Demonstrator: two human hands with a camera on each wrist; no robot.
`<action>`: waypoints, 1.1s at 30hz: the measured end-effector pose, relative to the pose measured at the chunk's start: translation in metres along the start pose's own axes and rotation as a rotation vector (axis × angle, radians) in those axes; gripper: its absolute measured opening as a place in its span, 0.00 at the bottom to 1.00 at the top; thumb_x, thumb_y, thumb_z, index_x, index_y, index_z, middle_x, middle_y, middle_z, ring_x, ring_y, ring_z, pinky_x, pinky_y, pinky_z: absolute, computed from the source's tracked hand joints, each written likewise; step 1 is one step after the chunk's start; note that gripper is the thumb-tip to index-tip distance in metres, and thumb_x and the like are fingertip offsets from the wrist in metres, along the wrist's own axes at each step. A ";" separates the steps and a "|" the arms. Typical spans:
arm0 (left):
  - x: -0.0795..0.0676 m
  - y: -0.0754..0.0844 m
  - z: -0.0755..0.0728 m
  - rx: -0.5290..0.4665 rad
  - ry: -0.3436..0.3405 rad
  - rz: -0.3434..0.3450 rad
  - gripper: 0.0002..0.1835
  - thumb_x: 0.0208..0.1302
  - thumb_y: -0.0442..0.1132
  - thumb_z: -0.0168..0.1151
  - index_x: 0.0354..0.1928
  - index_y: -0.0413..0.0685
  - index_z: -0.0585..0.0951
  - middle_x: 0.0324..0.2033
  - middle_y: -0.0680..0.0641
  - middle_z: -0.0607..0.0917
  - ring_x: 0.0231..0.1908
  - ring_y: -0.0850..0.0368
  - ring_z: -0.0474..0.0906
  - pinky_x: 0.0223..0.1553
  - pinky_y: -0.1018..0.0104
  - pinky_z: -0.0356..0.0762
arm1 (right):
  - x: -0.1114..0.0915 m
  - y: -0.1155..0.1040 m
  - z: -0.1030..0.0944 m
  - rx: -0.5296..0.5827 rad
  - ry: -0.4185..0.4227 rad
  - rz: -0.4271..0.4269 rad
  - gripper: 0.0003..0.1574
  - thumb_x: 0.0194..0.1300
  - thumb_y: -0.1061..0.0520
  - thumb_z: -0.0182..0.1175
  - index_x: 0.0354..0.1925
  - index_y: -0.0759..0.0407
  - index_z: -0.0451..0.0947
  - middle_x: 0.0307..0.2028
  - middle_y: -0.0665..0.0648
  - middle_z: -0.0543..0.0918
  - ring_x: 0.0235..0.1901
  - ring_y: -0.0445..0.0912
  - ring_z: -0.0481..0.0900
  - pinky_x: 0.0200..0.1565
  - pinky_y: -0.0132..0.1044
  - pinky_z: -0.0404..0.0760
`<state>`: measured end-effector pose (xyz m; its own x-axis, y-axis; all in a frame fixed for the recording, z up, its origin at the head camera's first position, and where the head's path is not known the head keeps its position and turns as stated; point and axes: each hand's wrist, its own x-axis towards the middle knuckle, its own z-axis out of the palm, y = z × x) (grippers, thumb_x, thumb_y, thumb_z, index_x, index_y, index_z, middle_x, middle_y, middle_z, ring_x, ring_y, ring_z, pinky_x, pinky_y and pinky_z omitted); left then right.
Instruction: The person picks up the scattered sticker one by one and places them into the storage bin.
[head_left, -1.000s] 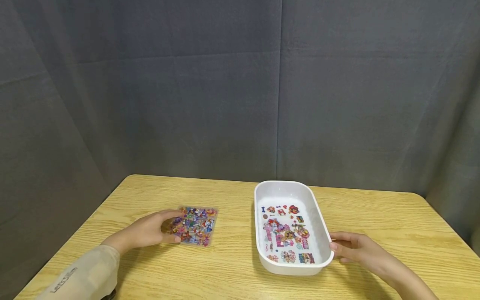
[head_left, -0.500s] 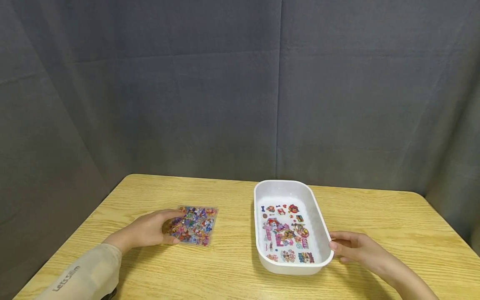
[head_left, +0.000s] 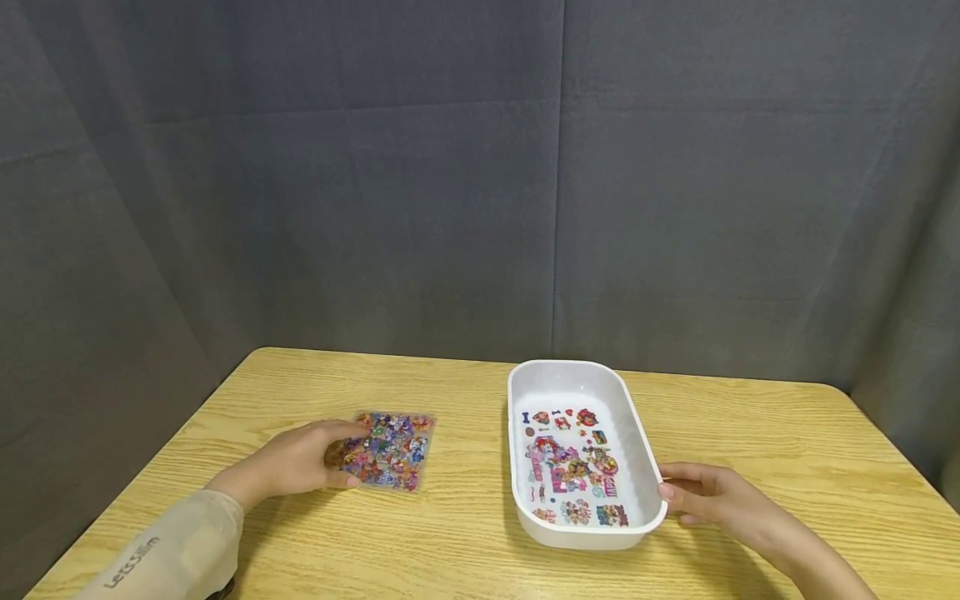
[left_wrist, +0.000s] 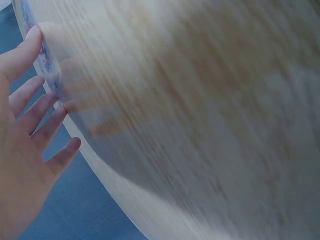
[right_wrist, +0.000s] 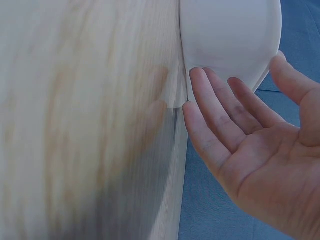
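In the head view a flat, clear sheet of colourful cartoon stickers [head_left: 390, 450] lies on the table's left half. My left hand [head_left: 303, 458] is at its left edge, thumb and forefinger spread apart along it. The left wrist view shows these fingers [left_wrist: 42, 117] loosely extended beside the sheet. A white rounded rectangular tray [head_left: 587, 540] stands right of centre, with another sticker sheet [head_left: 573, 479] flat on its bottom. My right hand [head_left: 708, 497] is at its near right corner, thumb at the rim. Seen from the right wrist, the fingers [right_wrist: 217, 110] reach loosely toward the tray's outer wall.
The light wood-grain table [head_left: 465, 500] has rounded far corners. Behind it hangs a dark grey curtain [head_left: 420, 208], which also covers the left and right sides. A pale sleeve with lettering [head_left: 168, 550] covers the left forearm.
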<state>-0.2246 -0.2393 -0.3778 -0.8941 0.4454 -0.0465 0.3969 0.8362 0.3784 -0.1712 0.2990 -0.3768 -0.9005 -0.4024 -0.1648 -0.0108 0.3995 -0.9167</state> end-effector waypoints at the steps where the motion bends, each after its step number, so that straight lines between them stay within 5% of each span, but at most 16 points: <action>1: 0.000 0.000 0.000 0.003 0.002 0.002 0.40 0.56 0.58 0.71 0.68 0.49 0.74 0.66 0.40 0.73 0.64 0.36 0.69 0.57 0.37 0.71 | 0.000 0.000 0.000 -0.001 0.000 -0.001 0.39 0.75 0.53 0.56 0.65 0.85 0.59 0.54 0.73 0.79 0.47 0.49 0.83 0.44 0.40 0.83; 10: -0.001 0.001 0.000 0.032 0.019 0.001 0.37 0.57 0.57 0.71 0.67 0.50 0.76 0.64 0.41 0.75 0.63 0.37 0.70 0.56 0.37 0.71 | 0.000 0.001 0.000 -0.003 -0.001 -0.003 0.38 0.75 0.53 0.56 0.65 0.84 0.59 0.54 0.73 0.80 0.47 0.49 0.83 0.44 0.40 0.83; 17: 0.001 0.000 0.002 0.081 0.066 0.006 0.26 0.59 0.54 0.71 0.58 0.54 0.82 0.58 0.46 0.81 0.52 0.45 0.80 0.47 0.43 0.78 | 0.000 0.001 0.000 -0.009 -0.014 -0.015 0.37 0.75 0.53 0.55 0.65 0.84 0.60 0.54 0.72 0.79 0.49 0.49 0.82 0.44 0.41 0.83; 25: 0.002 0.002 0.002 0.134 0.082 -0.011 0.31 0.54 0.58 0.73 0.58 0.54 0.82 0.56 0.46 0.82 0.48 0.48 0.81 0.45 0.45 0.79 | 0.000 0.000 -0.001 -0.005 -0.018 -0.019 0.37 0.75 0.53 0.55 0.65 0.84 0.60 0.54 0.72 0.79 0.48 0.49 0.83 0.44 0.41 0.83; 33: 0.006 0.004 0.003 0.171 0.122 -0.002 0.23 0.55 0.55 0.73 0.52 0.57 0.85 0.49 0.50 0.86 0.41 0.53 0.83 0.39 0.52 0.81 | 0.000 0.001 -0.001 -0.006 -0.020 -0.027 0.37 0.75 0.53 0.55 0.65 0.85 0.60 0.54 0.73 0.79 0.48 0.48 0.83 0.44 0.41 0.83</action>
<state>-0.2274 -0.2322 -0.3788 -0.9094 0.4100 0.0694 0.4149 0.8839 0.2156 -0.1719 0.2997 -0.3775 -0.8909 -0.4295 -0.1477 -0.0374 0.3934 -0.9186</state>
